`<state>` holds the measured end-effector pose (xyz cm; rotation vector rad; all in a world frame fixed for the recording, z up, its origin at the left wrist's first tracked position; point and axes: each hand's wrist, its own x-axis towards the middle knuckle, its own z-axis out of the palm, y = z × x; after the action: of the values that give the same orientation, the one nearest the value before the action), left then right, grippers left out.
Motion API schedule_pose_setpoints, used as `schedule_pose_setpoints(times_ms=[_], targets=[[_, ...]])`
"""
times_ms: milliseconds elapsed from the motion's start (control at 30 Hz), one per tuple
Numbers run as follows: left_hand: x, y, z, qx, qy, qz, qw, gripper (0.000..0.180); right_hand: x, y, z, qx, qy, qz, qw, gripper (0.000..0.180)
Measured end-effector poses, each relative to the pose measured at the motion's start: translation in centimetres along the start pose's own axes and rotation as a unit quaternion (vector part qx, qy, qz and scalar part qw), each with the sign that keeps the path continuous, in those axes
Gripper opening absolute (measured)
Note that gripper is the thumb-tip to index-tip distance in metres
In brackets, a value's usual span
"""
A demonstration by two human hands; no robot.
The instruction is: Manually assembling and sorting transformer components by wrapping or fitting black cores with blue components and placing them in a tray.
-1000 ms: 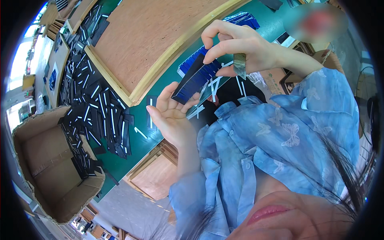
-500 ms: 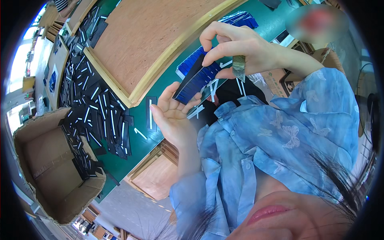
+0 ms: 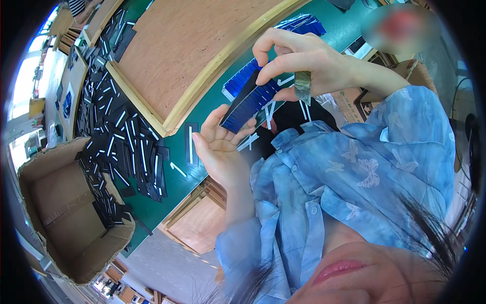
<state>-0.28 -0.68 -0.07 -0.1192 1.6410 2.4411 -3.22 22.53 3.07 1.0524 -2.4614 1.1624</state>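
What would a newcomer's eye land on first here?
First, the dark blue-and-black slatted strip near the middle, between the left hand and the right hand. Next, the heap of black pieces with white strips at left on the green table, then the open cardboard box at lower left.

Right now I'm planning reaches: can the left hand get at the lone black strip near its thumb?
Probably yes: the left hand appears close, and the black strip lies apart from the black pile, though that hand supports the blue-fringed piece.
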Motion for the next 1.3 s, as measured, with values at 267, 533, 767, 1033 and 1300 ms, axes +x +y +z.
schedule_pose_setpoints(times_ms=[267,533,767,1033,1300], targets=[[-0.2,0.0,-0.1,0.001,0.006,-0.001,1.0,0.061,-0.5,0.2,-0.2,-0.002,0.009,-0.026,1.0,0.041],[-0.2,0.0,0.1,-0.028,-0.006,-0.004,1.0,0.055,0.1,-0.5,-0.2,-0.005,-0.011,0.01,1.0,0.039],[-0.5,0.5,1.0,0.055,0.011,-0.004,0.998,0.029,0.0,-0.1,0.1,0.026,-0.002,0.038,0.999,0.034],[-0.7,1.3,1.2,0.022,0.022,-0.026,0.999,0.03,0.3,-0.5,0.2,0.075,0.006,0.027,0.997,0.026],[-0.5,1.2,0.6,0.013,0.018,-0.032,0.999,0.032,0.6,-0.4,0.4,0.084,0.013,0.018,0.996,0.026]])
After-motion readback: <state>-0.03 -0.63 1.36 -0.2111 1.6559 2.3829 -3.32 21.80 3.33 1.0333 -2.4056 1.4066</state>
